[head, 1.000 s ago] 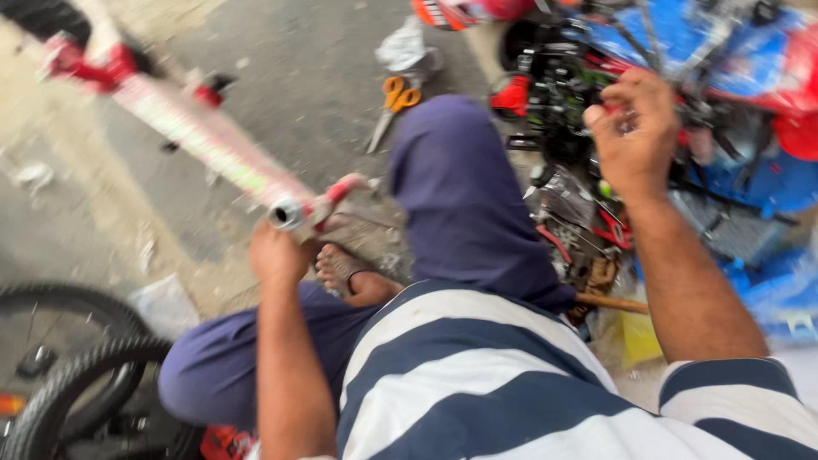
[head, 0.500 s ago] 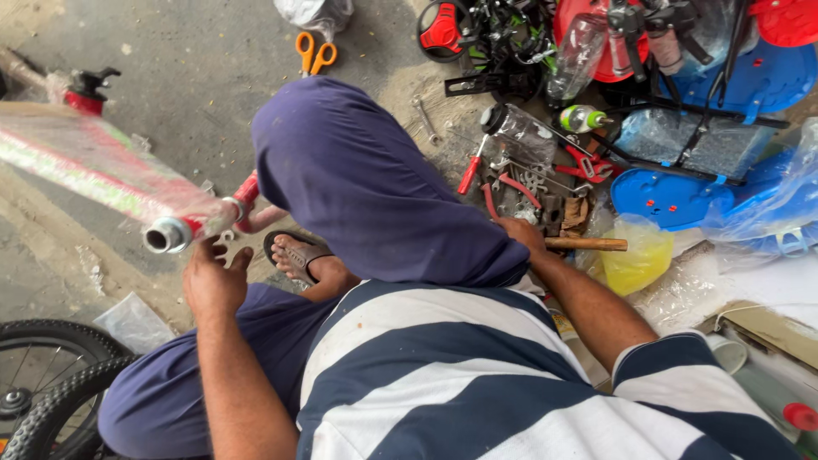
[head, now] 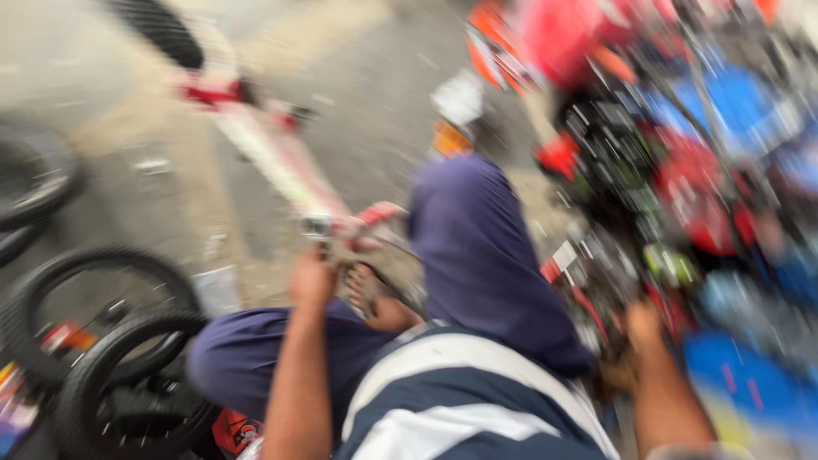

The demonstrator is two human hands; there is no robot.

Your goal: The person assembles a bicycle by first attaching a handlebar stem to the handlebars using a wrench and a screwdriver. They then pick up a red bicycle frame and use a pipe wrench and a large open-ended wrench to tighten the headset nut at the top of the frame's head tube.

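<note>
I see left hand [head: 313, 277] closed around the red-white bike frame [head: 273, 158] tube end, right hand [head: 645, 328] in blurred tool pile [head: 613, 281], grip unreadable, tyres [head: 111, 358] just beside left knee

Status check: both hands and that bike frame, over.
Left hand at the metal end of the red-and-white bike frame; grip blurred. Right hand low among the tool pile. Tyres beside left arm.

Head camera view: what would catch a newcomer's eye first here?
The red-and-white bicycle frame slants across the concrete floor at upper left, its metal tube end by the left hand. Black bicycle tyres pile at lower left. The right hand reaches into a blurred red and blue heap of parts at right.
</note>
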